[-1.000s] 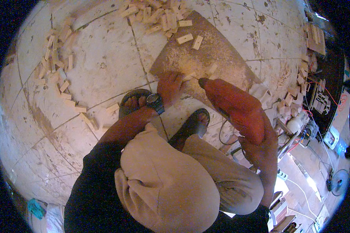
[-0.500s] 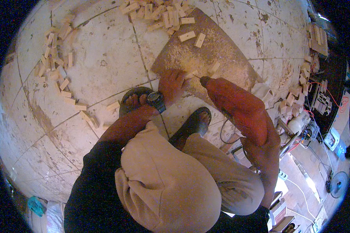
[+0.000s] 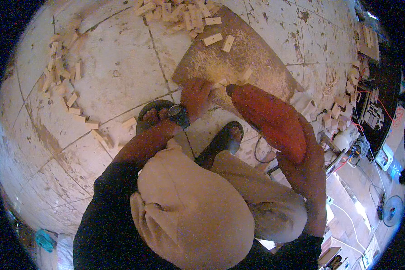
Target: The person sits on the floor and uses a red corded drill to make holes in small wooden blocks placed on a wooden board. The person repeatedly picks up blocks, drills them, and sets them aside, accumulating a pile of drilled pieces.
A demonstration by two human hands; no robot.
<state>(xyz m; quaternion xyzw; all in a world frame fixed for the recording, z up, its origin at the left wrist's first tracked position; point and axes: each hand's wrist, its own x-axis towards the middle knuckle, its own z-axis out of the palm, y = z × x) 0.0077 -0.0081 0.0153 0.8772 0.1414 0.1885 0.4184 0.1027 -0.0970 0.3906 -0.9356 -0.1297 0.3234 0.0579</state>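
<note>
My left hand [image 3: 196, 96], with a dark watch on its wrist, is low over a brown board [image 3: 261, 58] strewn with sawdust. Its fingers are closed at the end of a small wooden block [image 3: 220, 83]. A red power drill [image 3: 272, 119] is gripped in my right hand [image 3: 305, 130], whose fingers are mostly hidden behind the drill body. The drill's dark chuck points at the block, with the thin bit at or very near the wood. Another block [image 3: 245, 74] lies just beyond, and two drilled blocks [image 3: 212, 39] [image 3: 228, 43] rest farther up the board.
A heap of wooden blocks [image 3: 184, 15] is at the far edge. A curved row of blocks [image 3: 72, 99] runs along the left floor. At right are more blocks [image 3: 339, 110], cables and a dark bench [image 3: 380, 85]. My sandalled feet [image 3: 220, 141] flank the work.
My left fingers, spread before, are now drawn together by the block. The drill and its chuck have shifted slightly left and up in the view, which itself has moved a little.
</note>
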